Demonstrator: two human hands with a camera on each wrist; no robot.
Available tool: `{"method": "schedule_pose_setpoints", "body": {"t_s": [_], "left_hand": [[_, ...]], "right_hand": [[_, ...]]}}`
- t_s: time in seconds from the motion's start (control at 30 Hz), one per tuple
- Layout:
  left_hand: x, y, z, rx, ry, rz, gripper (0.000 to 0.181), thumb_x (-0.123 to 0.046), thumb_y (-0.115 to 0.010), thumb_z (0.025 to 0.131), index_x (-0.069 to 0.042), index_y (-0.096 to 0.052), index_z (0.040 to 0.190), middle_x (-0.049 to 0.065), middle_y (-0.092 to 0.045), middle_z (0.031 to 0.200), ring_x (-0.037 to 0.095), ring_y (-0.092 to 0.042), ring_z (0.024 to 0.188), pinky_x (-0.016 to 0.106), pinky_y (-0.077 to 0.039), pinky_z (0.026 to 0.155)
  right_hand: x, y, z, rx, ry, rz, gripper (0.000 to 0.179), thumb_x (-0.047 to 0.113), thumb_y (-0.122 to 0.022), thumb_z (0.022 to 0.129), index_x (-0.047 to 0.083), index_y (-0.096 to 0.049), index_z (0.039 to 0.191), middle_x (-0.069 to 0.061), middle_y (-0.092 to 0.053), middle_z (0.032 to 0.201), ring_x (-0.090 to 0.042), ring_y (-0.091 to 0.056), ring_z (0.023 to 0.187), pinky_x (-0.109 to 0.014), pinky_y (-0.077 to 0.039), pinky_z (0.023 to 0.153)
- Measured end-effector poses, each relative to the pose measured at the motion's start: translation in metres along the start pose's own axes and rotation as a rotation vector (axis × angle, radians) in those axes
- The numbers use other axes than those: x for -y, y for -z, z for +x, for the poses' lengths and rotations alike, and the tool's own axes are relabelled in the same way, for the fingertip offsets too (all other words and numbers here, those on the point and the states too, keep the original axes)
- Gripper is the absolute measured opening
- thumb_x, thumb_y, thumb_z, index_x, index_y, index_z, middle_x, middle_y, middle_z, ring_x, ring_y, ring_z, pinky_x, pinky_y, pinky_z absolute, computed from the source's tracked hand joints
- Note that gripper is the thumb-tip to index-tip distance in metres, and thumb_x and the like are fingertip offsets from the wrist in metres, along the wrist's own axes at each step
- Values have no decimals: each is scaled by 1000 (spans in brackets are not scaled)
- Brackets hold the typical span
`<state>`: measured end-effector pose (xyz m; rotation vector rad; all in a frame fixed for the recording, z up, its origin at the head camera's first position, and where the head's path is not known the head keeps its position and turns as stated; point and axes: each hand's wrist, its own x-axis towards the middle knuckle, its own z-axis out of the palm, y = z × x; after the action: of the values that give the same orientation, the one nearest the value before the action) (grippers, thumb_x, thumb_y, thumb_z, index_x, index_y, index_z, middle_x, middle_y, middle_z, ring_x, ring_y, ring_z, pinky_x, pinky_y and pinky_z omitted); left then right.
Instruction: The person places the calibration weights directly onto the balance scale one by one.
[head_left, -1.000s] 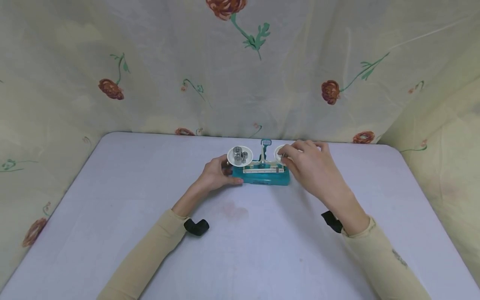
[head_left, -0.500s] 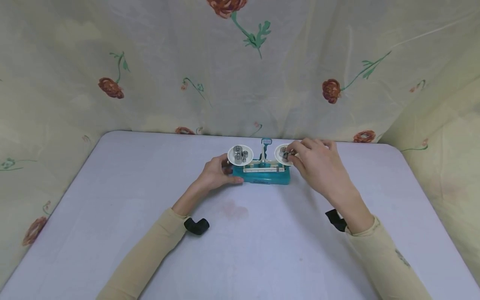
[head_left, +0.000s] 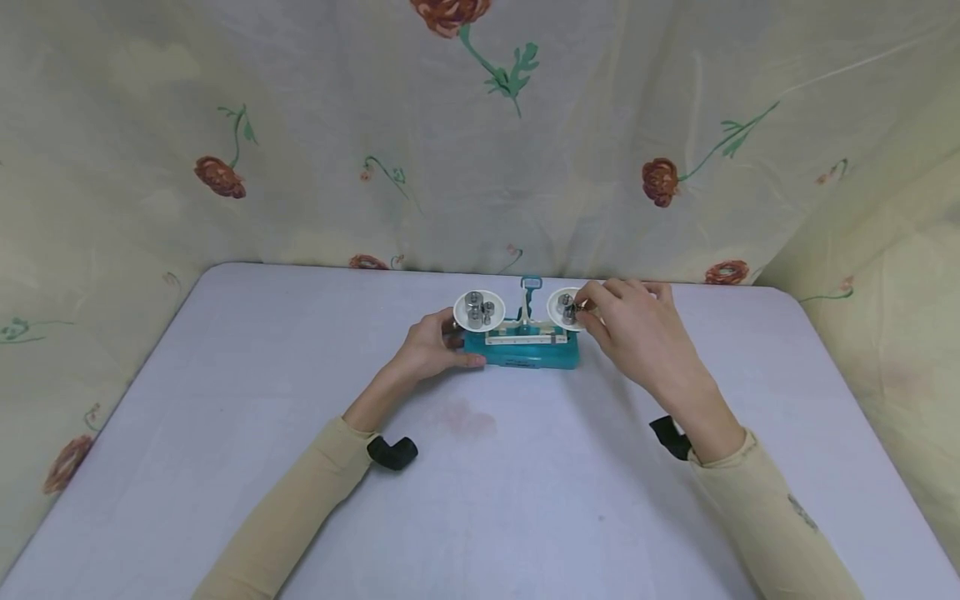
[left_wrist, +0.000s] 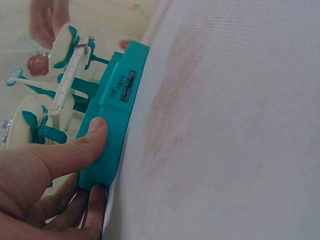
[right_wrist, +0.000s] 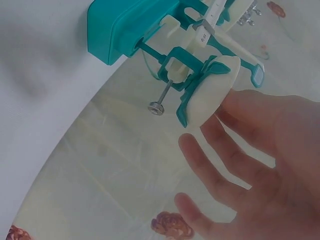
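Note:
A teal and cream balance scale (head_left: 528,357) stands near the far side of the table. My left hand (head_left: 427,350) grips the left end of its base; in the left wrist view the thumb (left_wrist: 95,132) presses the front face and the fingers curl round the end. Several metal weights (head_left: 474,310) stand on the left pan (head_left: 460,315). Over the right pan (head_left: 553,312), my right hand (head_left: 641,337) pinches a small metal weight (head_left: 580,307), with other weights (head_left: 567,314) beside it. In the right wrist view that pan (right_wrist: 215,92) hides the fingertips.
A white cloth covers the table (head_left: 480,500), with a faint reddish stain (head_left: 465,419) in front of the scale. Behind the table's far edge hangs a flowered curtain (head_left: 300,167). An adjusting screw (right_wrist: 156,107) sticks out beside the right pan.
My right hand has shifted slightly to the right over its pan, so more of the weights there show. The left hand has kept its hold on the base.

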<state>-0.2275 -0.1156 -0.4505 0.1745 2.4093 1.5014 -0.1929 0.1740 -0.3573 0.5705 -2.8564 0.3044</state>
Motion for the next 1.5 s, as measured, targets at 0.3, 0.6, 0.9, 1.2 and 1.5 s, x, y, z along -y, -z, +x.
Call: {"method": "schedule_pose_setpoints", "body": {"t_s": [0.3,0.6,0.9,1.2,1.5], "left_hand": [[-2,0,0,-3,0,10,86,-10,-93,84,-8,-50,159,19,-61,156,36,-62,143,46,-50,121],[-2,0,0,3,-7,-8,86,-9,-92,85,-8,-49,159,18,-60,157,36,-62,143,46,-50,121],[-3,-1,0,-4,-3,2,88,-9,-93,84,-8,-48,160,20,-59,158,37,-61,145,46,-49,122],[-2,-2,0,-2,-13,4,88,-10,-93,85,-8,-48,160,20,-60,157,37,-63,142,47,-51,121],[0,-2,-3,-48,-46,68,86,-15,-95,82,-7,-50,155,19,-61,153,37,-65,136,48,-54,116]], "right_hand": [[0,0,0,-9,4,3,19,19,-75,103,10,-75,119,-16,-79,116,-39,-68,118,-65,-41,104],[0,0,-1,-9,-12,10,22,21,-75,103,9,-75,122,-18,-78,120,-41,-68,118,-67,-41,105],[-6,-1,-4,-48,-63,17,39,28,-77,102,6,-68,134,-22,-70,137,-44,-64,131,-68,-42,111],[-18,-5,-15,-69,-84,31,48,35,-68,107,3,-60,143,-27,-64,143,-47,-60,132,-72,-42,109],[-28,-14,-27,-10,-113,11,56,46,-54,112,4,-56,149,-28,-60,151,-50,-58,138,-75,-43,107]]}}
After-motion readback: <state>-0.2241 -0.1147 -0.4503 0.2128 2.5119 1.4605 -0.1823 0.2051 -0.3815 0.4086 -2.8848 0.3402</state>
